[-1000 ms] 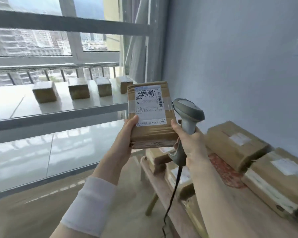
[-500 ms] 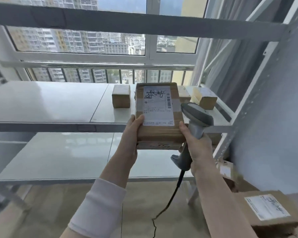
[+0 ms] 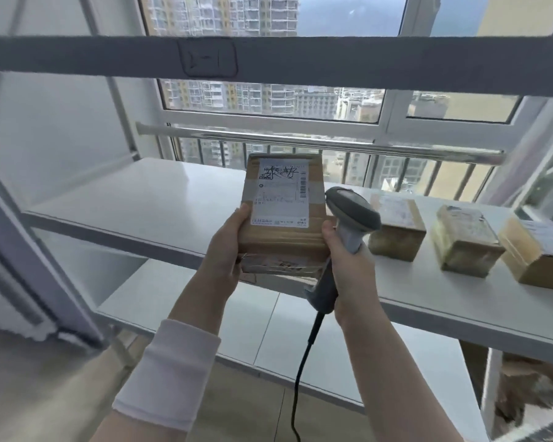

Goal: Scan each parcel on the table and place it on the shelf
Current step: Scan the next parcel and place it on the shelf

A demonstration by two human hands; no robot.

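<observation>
A flat brown cardboard parcel point(image 3: 283, 237) with a white shipping label point(image 3: 281, 193) is held upright in front of the white shelf point(image 3: 147, 199). My left hand point(image 3: 229, 247) grips its left edge. My right hand point(image 3: 348, 266) holds a grey corded barcode scanner point(image 3: 348, 215) and its thumb presses the parcel's right edge. The scanner's head sits just right of the label. The parcel hovers over the middle shelf board's front edge.
Three small brown parcels point(image 3: 396, 228) point(image 3: 463, 240) point(image 3: 537, 250) stand in a row on the same shelf board to the right. A lower shelf board point(image 3: 268, 330) lies below. A grey upper rail point(image 3: 268, 55) crosses above. Window railing point(image 3: 300, 141) is behind. Shelf post point(image 3: 39, 260) at left.
The view has swung left from the table of parcels toward the shelf. The parcel and scanner stayed in my hands, now nearer the shelf board, left of the small parcels.
</observation>
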